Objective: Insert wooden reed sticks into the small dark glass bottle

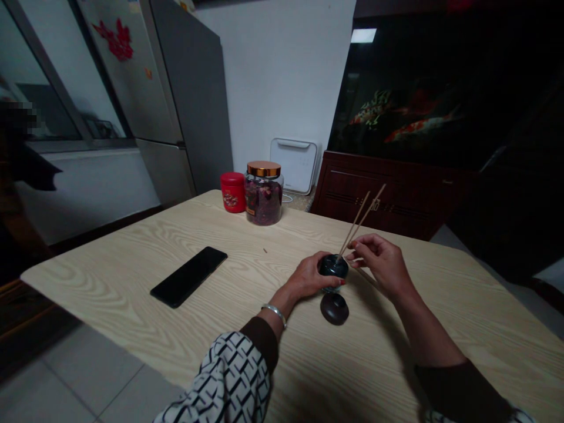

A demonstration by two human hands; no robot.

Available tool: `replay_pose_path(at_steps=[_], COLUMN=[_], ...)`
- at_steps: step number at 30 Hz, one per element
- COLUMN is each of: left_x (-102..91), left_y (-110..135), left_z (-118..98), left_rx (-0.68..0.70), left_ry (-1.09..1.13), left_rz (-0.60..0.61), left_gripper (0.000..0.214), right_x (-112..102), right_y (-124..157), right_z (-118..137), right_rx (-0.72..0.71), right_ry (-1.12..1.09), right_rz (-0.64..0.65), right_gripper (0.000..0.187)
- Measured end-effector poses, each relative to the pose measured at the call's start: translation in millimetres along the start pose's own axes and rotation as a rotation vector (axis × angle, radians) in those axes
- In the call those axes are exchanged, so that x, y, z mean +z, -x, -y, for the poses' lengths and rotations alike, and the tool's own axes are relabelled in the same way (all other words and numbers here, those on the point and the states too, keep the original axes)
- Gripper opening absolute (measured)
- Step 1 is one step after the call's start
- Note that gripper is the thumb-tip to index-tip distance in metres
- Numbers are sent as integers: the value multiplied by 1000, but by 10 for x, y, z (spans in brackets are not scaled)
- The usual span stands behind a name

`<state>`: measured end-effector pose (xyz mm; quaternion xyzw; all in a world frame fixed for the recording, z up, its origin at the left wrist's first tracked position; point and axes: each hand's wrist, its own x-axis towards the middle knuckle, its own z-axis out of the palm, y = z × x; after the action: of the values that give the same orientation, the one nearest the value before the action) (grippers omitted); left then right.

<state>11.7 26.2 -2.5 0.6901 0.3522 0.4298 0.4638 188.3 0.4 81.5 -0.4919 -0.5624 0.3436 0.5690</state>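
My left hand [308,276] is wrapped around a small dark glass bottle [333,267] that stands on the table. Two thin wooden reed sticks [362,216] rise from its mouth, leaning right. Beside them, my right hand [381,261] is closed in a pinch at the sticks' lower part; its fingers partly hide which stick they grip. Another thin stick [368,277] slants below that hand, partly covered by it. Just in front of the bottle lies a round dark brown cap [334,309] with a hole in it.
A black phone [189,276] lies on the wood-grain table [247,317] to the left. Toward the back are a red canister [232,192] and a glass jar [263,197] of dried flowers. A tiny brown bit [265,251] sits mid-table. Behind stands a fish tank [409,100].
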Motion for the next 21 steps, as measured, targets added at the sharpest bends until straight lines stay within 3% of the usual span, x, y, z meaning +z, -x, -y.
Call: replay_pose_path(at_steps=[3, 7, 10, 15, 21], left_x=[-13, -9, -3, -12, -18], left_y=[2, -15, -24, -12, -6], left_z=[-16, 23, 54, 22, -6], left_rx=[17, 13, 15, 19, 21], left_ry=[-2, 13, 12, -6, 29], left_rz=[16, 19, 16, 10, 23], left_gripper=[69, 70, 70, 68, 67], right_x=[-321, -801, -948, -898, -863], right_y=[-91, -189, -191, -155, -131], right_z=[-83, -286, -442, -558, -542], right_rx=[-4, 98, 223, 333, 328], right_ry=[287, 1002, 1289, 1283, 1192], right_rz=[83, 283, 411, 499, 447], right_gripper=[26, 11, 10, 15, 9])
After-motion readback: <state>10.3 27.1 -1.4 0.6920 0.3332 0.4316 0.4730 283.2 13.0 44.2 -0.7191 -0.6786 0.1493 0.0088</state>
